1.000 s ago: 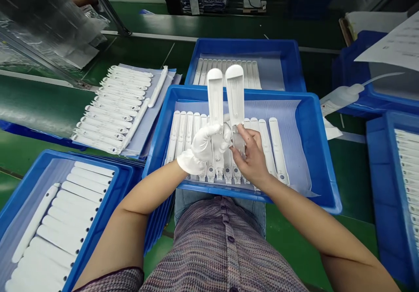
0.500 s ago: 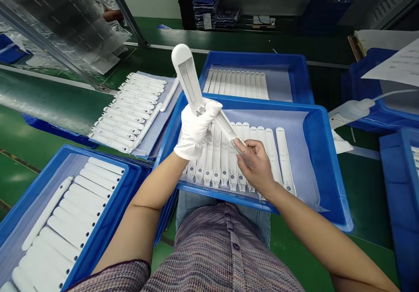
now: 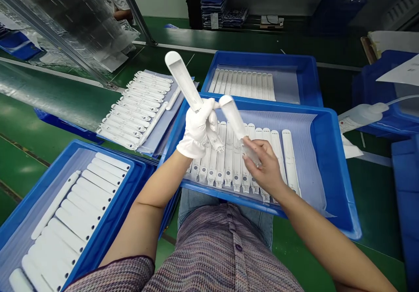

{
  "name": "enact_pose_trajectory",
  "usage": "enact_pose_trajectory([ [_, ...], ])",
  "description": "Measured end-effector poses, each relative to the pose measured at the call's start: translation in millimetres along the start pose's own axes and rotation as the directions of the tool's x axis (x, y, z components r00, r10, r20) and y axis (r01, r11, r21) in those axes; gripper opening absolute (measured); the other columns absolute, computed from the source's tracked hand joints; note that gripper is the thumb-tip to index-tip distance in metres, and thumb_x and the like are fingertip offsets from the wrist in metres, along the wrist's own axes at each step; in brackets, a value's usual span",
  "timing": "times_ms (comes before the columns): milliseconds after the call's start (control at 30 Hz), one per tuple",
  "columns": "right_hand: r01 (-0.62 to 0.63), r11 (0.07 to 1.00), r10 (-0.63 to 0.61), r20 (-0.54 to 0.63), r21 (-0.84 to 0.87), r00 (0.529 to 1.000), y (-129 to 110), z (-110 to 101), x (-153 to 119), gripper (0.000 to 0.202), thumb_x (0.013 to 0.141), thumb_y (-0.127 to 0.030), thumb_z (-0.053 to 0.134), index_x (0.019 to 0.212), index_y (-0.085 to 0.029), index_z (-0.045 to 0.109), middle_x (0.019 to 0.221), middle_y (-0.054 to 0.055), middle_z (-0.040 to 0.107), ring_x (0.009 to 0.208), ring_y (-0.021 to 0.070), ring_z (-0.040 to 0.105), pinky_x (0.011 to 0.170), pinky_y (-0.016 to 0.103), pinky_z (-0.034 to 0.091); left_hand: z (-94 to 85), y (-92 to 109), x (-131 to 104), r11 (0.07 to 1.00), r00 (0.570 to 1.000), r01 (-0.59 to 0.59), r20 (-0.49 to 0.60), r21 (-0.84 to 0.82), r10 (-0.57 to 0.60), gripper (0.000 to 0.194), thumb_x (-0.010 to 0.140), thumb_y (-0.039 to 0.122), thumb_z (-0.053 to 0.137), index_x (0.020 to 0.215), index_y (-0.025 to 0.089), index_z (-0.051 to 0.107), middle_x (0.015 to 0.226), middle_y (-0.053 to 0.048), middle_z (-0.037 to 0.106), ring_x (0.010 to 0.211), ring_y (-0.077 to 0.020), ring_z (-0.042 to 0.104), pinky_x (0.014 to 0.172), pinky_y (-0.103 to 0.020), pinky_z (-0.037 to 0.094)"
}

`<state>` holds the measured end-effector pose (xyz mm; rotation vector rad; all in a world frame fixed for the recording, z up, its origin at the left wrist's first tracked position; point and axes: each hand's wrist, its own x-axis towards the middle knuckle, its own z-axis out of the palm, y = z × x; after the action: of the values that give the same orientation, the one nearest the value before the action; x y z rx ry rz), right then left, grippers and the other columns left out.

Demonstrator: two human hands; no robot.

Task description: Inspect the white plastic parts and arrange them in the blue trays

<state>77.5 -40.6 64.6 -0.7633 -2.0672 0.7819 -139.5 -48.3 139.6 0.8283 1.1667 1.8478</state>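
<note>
Mid-frame, the left hand grips the left strip; the right hand pinches the right strip. Below, the tray has room along its right edge. The bottle's label, at right, is illegible.

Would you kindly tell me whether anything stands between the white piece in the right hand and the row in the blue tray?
Nothing visible does; the right hand holds the white piece above the row of white pieces, and the gloved left hand is beside it.
</note>
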Motion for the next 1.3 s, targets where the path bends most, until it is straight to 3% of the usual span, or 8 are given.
enact_pose_trajectory([
  [267, -0.506, 0.736, 0.570, 0.007, -0.449, 0.822, 54.4, -112.5, -44.1, 0.061, 0.098, -0.045, 0.051, 0.154, -0.020, 0.054, 0.132, 0.021, 0.061, 0.119, 0.0387, 0.065, 0.099, 0.054, 0.057, 4.4, -0.9, -22.3, 0.979, 0.961, 0.168, 0.201, 0.117, -0.189, 0.033, 0.086, 0.052, 0.080, 0.090, 0.019, 0.073, 0.061, 0.004, 0.057, 0.046, -0.0086, 0.057, 0.039, -0.019, 0.047],
  [400, -0.579, 0.592, 0.688, -0.023, -0.561, 0.726, 88.4, -130.7, -86.4, 0.065, 0.100, -0.045, 0.047, 0.155, -0.012, 0.051, 0.128, 0.029, 0.063, 0.112, 0.0410, 0.069, 0.102, 0.057, 0.055, 4.4, -6.9, -26.0, 0.973, 0.935, 0.201, 0.276, 0.110, -0.224, 0.033, 0.084, 0.050, 0.083, 0.088, 0.018, 0.073, 0.062, 0.003, 0.058, 0.047, -0.0080, 0.057, 0.038, -0.018, 0.046],
  [600, -0.521, 0.586, 0.695, 0.054, -0.621, 0.717, 96.5, -117.6, -96.3, 0.063, 0.098, -0.038, 0.044, 0.153, -0.007, 0.051, 0.136, 0.027, 0.060, 0.134, 0.0423, 0.057, 0.111, 0.060, 0.051, 7.8, -8.0, -33.7, 0.965, 0.899, 0.255, 0.354, 0.057, -0.258, 0.032, 0.085, 0.049, 0.082, 0.095, 0.020, 0.073, 0.066, 0.004, 0.059, 0.051, -0.0082, 0.059, 0.044, -0.018, 0.051],
  [733, -0.436, 0.668, 0.542, -0.008, -0.603, 0.840, 54.6, -104.6, -73.9, 0.056, 0.100, -0.042, 0.044, 0.141, -0.010, 0.063, 0.151, 0.028, 0.047, 0.142, 0.0471, 0.048, 0.115, 0.066, 0.044, 16.1, -13.0, -45.4, 0.964, 0.858, 0.266, 0.453, 0.013, -0.243, 0.048, 0.090, 0.065, 0.070, 0.096, 0.018, 0.075, 0.061, 0.002, 0.056, 0.046, -0.0088, 0.054, 0.038, -0.019, 0.045],
  [833, -0.406, 0.903, 0.429, 0.221, -0.144, 0.876, 8.4, -74.2, -55.4, 0.061, 0.103, -0.053, 0.051, 0.155, -0.022, 0.049, 0.149, 0.019, 0.056, 0.137, 0.0351, 0.057, 0.115, 0.056, 0.049, 26.7, -20.5, -58.7, 0.925, 0.762, 0.378, 0.560, 0.023, -0.325, 0.050, 0.092, 0.066, 0.067, 0.097, 0.017, 0.075, 0.067, 0.000, 0.060, 0.053, -0.0101, 0.059, 0.045, -0.021, 0.051],
  [933, -0.430, 0.849, 0.286, 0.418, 0.306, 0.862, -25.7, -27.7, -46.9, 0.066, 0.097, -0.068, 0.058, 0.142, -0.020, 0.055, 0.122, 0.015, 0.070, 0.116, 0.0305, 0.068, 0.102, 0.048, 0.057, 38.4, -19.8, -70.1, 0.907, 0.716, 0.416, 0.590, 0.069, -0.374, 0.046, 0.090, 0.059, 0.075, 0.110, 0.018, 0.074, 0.074, -0.002, 0.064, 0.063, -0.0120, 0.064, 0.057, -0.023, 0.056],
  [1133, -0.555, 0.584, 0.375, 0.410, 0.592, 0.832, -36.2, 30.9, -60.8, 0.057, 0.101, -0.076, 0.040, 0.100, -0.021, 0.056, 0.074, -0.001, 0.056, 0.055, 0.0130, 0.053, 0.056, 0.028, 0.048, 58.0, 16.1, -63.7, 0.985, 0.887, 0.171, 0.431, 0.025, -0.165, 0.039, 0.091, 0.052, 0.076, 0.115, 0.022, 0.071, 0.074, 0.001, 0.063, 0.061, -0.0113, 0.064, 0.057, -0.022, 0.055],
  [1300, -0.512, 0.687, 0.407, 0.310, 0.516, 0.859, -26.2, 27.7, -53.2, 0.058, 0.100, -0.077, 0.042, 0.097, -0.021, 0.057, 0.074, 0.000, 0.056, 0.068, 0.0174, 0.056, 0.070, 0.032, 0.048, 70.0, 24.7, -57.1, 0.995, 0.934, -0.029, 0.357, 0.096, -0.007, 0.045, 0.092, 0.063, 0.069, 0.085, 0.019, 0.073, 0.062, 0.001, 0.059, 0.050, -0.0113, 0.059, 0.048, -0.023, 0.048],
])
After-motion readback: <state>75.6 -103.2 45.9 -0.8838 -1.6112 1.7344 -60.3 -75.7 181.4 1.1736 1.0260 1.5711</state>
